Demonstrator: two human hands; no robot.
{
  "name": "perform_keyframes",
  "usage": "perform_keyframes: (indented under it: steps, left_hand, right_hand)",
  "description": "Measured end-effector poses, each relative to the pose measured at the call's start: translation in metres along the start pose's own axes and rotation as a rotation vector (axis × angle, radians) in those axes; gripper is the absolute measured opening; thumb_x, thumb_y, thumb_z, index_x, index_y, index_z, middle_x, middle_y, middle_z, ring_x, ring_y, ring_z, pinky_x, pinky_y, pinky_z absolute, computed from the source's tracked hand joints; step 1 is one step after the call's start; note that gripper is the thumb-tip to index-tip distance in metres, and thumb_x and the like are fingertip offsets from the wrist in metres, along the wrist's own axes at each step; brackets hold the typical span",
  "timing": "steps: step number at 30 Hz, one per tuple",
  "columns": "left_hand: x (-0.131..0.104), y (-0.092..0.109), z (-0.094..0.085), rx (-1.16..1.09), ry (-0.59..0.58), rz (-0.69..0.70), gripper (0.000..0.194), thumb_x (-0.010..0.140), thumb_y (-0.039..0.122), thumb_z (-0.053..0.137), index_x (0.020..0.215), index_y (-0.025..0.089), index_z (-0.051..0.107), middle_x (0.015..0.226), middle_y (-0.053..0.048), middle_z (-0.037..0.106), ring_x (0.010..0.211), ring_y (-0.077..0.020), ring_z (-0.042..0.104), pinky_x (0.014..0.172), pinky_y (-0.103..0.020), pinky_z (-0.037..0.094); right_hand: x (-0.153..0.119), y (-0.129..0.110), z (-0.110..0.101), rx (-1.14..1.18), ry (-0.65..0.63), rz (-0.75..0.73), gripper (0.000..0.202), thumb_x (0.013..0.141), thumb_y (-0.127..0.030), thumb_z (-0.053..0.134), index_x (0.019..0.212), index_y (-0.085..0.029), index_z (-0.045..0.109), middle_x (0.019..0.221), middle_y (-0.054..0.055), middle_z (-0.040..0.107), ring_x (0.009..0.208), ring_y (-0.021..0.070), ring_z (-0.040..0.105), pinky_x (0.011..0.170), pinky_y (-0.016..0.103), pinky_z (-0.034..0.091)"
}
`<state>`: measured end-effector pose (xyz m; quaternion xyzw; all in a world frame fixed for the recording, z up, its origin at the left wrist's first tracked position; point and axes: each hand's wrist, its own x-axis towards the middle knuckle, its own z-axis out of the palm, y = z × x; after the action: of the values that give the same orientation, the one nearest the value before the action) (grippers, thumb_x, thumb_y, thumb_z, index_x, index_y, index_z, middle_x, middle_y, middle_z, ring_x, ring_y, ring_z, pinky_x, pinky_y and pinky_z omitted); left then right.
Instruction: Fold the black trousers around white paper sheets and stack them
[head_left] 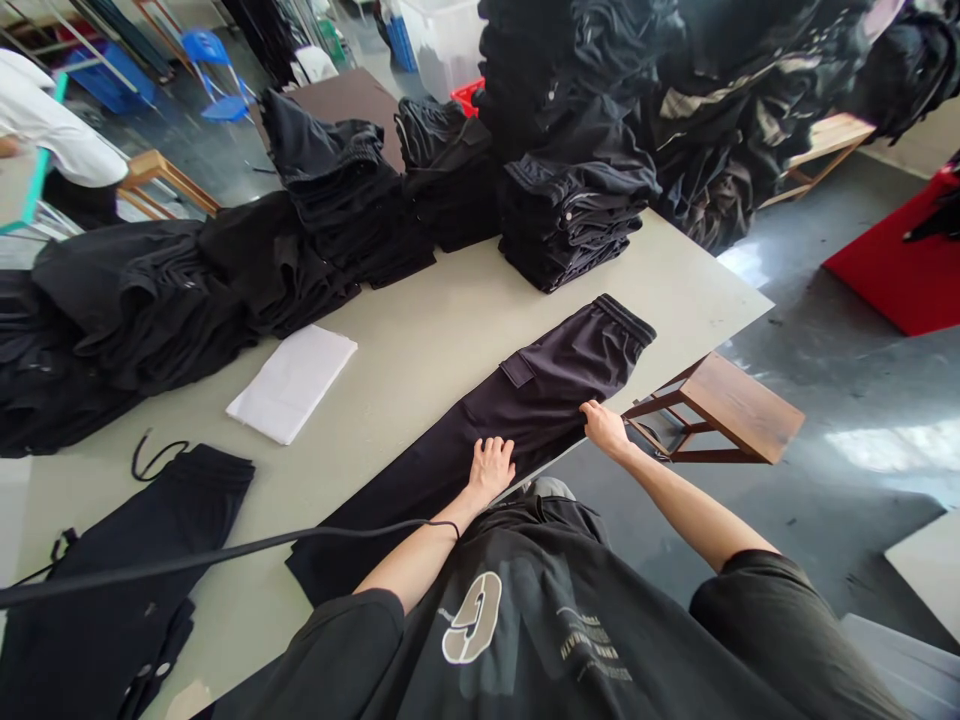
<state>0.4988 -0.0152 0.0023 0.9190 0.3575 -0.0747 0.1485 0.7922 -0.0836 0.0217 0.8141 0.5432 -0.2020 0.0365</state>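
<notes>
Black trousers with an elastic waistband and a flap pocket lie lengthwise along the near edge of the table, the waistband at the upper right. My left hand rests on the cloth around the middle of the trousers, fingers spread a little and pressing down. Farther right, my right hand has its fingers closed on the near edge of the trousers, at the table's edge below the pocket.
Stacks of folded dark garments line the far side of the table. White sheets lie left of centre, more dark trousers at the left. A wooden stool stands right; a person in white is far left. A black cord crosses my left forearm.
</notes>
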Motion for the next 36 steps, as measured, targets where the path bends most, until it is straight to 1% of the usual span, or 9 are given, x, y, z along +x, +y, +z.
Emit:
perform_keyframes:
  steps: [6,12,16,20,25,28,32,34,36]
  left_hand:
    - [0.002,-0.020,-0.005,0.090,-0.019,-0.108,0.060,0.094,0.004,0.038,0.149,0.021,0.051,0.120,-0.017,0.059,0.114,-0.0294,0.054,0.106,-0.048,0.045]
    - [-0.055,-0.091,0.000,0.019,0.106,-0.188,0.069,0.085,-0.001,0.043,0.151,0.018,0.049,0.128,-0.016,0.057,0.119,-0.0265,0.056,0.106,-0.039,0.050]
    - [-0.091,-0.116,0.003,-0.104,0.290,-0.153,0.068,0.079,-0.004,0.044,0.140,0.019,0.062,0.129,-0.014,0.062,0.126,-0.0269,0.059,0.116,-0.042,0.046]
    - [-0.120,-0.121,0.021,-0.166,0.322,0.051,0.071,0.079,-0.006,0.035,0.136,0.023,0.067,0.138,-0.007,0.066,0.137,-0.0216,0.056,0.125,-0.046,0.037]
    - [-0.157,-0.107,0.057,-0.071,-0.015,0.092,0.085,0.074,-0.007,0.042,0.153,0.023,0.053,0.162,-0.008,0.048,0.153,-0.0223,0.038,0.127,-0.047,0.032]
    - [-0.171,-0.101,0.064,-0.026,-0.096,0.042,0.091,0.073,-0.006,0.047,0.159,0.024,0.043,0.169,-0.009,0.034,0.158,-0.0249,0.027,0.128,-0.051,0.026]
    - [-0.184,-0.104,0.052,-0.140,-0.071,0.118,0.075,0.080,0.002,0.049,0.151,0.025,0.055,0.164,-0.009,0.044,0.154,-0.0239,0.036,0.128,-0.051,0.027]
    - [-0.193,-0.109,0.044,-0.177,0.001,0.038,0.061,0.086,0.008,0.048,0.143,0.023,0.062,0.159,-0.010,0.051,0.149,-0.0245,0.044,0.127,-0.051,0.030]
    - [-0.206,-0.117,0.039,-0.141,0.090,-0.208,0.053,0.090,0.011,0.047,0.139,0.020,0.065,0.154,-0.013,0.055,0.145,-0.0271,0.049,0.124,-0.050,0.034]
  right_hand:
    - [0.016,-0.014,-0.015,-0.046,-0.009,0.128,0.034,0.096,-0.016,0.045,0.121,-0.023,0.068,0.122,0.012,0.071,0.109,0.0265,0.069,0.088,0.035,0.048]
    - [0.007,-0.006,-0.016,-0.100,0.004,0.030,0.024,0.099,-0.022,0.050,0.119,-0.021,0.064,0.121,0.012,0.069,0.110,0.0261,0.068,0.085,0.035,0.049]
    - [-0.001,0.008,-0.007,-0.120,0.014,-0.064,0.025,0.095,-0.018,0.056,0.118,-0.022,0.063,0.124,0.011,0.068,0.113,0.0257,0.066,0.085,0.033,0.052]
    - [-0.004,0.029,0.009,-0.079,0.095,-0.221,0.050,0.084,-0.009,0.058,0.132,-0.020,0.061,0.149,0.013,0.057,0.125,0.0278,0.062,0.102,0.038,0.051]
    - [-0.016,0.047,0.023,-0.195,0.111,-0.343,0.065,0.082,-0.010,0.054,0.147,-0.014,0.053,0.164,0.016,0.042,0.146,0.0330,0.043,0.118,0.047,0.038]
    - [-0.024,0.045,0.011,-0.264,0.128,-0.326,0.059,0.083,-0.011,0.053,0.141,-0.018,0.060,0.160,0.014,0.047,0.145,0.0352,0.042,0.115,0.050,0.037]
    - [-0.013,0.026,-0.019,-0.203,0.222,-0.322,0.039,0.091,-0.015,0.046,0.122,-0.018,0.071,0.140,0.016,0.062,0.129,0.0322,0.052,0.110,0.045,0.039]
    - [0.003,0.009,-0.028,-0.125,0.237,-0.341,0.039,0.094,-0.016,0.042,0.120,-0.018,0.072,0.133,0.014,0.067,0.123,0.0289,0.056,0.108,0.041,0.041]
    - [0.023,-0.011,-0.029,-0.064,0.231,-0.360,0.042,0.094,-0.015,0.041,0.123,-0.018,0.071,0.133,0.013,0.067,0.122,0.0274,0.058,0.109,0.039,0.041]
